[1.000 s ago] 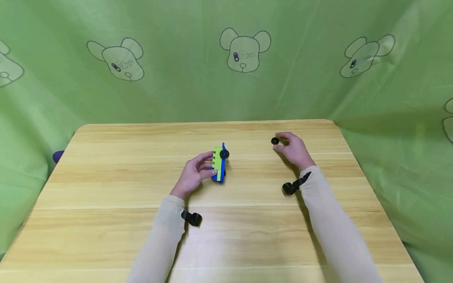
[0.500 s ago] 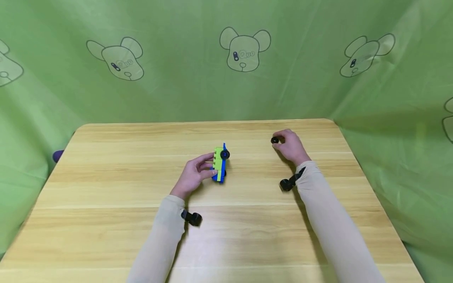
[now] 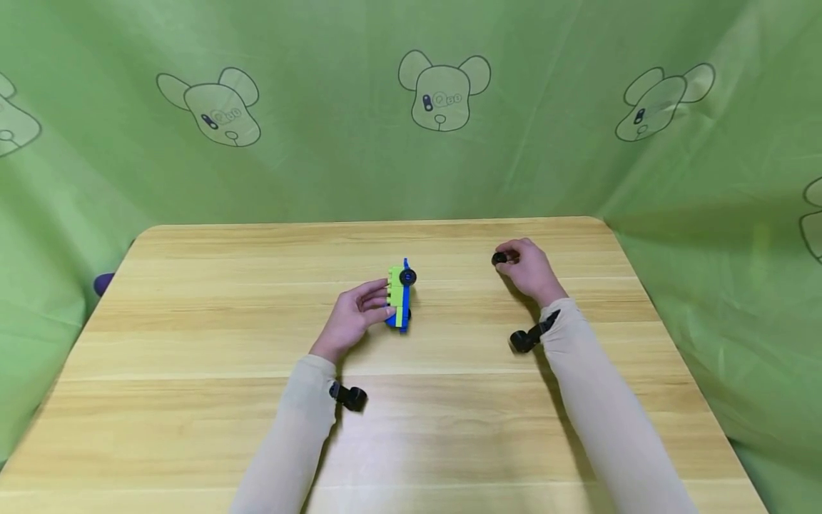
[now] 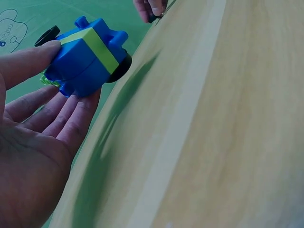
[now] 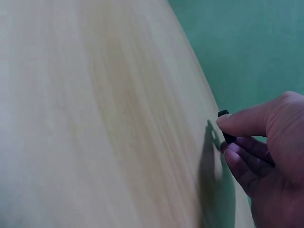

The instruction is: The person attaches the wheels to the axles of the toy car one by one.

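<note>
My left hand [image 3: 349, 318] grips a toy car [image 3: 397, 296] built of lime-green and blue blocks, its thumb on one side and fingers on the other. The car is tipped on its side above the table, with a black wheel [image 3: 407, 277] facing up at its far end. From behind, in the left wrist view, the blue blocks [image 4: 83, 59] show a lime stripe across them. My right hand [image 3: 529, 271] pinches a small black wheel [image 3: 499, 258] between thumb and fingertips, over the far right of the table; in the right wrist view that wheel [image 5: 227, 127] is partly covered by the thumb.
The wooden table [image 3: 449, 414] spans the space below both hands. Behind and beside it hangs a green curtain [image 3: 347, 171] printed with bear heads. A purple object [image 3: 103, 283] shows past the table's left edge. Each wrist carries a small black camera [image 3: 349, 397].
My right fingers have drawn in around the small wheel, which has turned slightly; the right hand has shifted only a little. My left hand and the toy car have hardly moved.
</note>
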Available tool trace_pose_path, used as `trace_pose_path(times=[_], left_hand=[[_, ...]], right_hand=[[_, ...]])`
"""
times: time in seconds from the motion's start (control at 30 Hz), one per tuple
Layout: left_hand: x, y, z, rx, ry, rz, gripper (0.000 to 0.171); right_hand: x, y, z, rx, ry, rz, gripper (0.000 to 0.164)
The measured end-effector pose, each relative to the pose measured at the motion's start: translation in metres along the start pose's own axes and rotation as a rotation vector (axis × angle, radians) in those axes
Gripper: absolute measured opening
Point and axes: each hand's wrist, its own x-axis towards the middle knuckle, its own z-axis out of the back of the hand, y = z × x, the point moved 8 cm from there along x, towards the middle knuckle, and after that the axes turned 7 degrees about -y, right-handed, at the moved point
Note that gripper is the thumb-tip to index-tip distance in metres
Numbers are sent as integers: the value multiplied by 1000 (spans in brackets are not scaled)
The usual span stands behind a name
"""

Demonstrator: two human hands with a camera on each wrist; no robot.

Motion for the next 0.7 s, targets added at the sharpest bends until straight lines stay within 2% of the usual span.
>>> trace_pose_path(times=[0.43,0.7], left_hand=[[1,2,1,-13,-32,-1,50],[2,4,1,-112,-49,38,50]], right_hand=[[-13,10,7,42,-21,13,32],[-20,23,7,81,-28,63,33]])
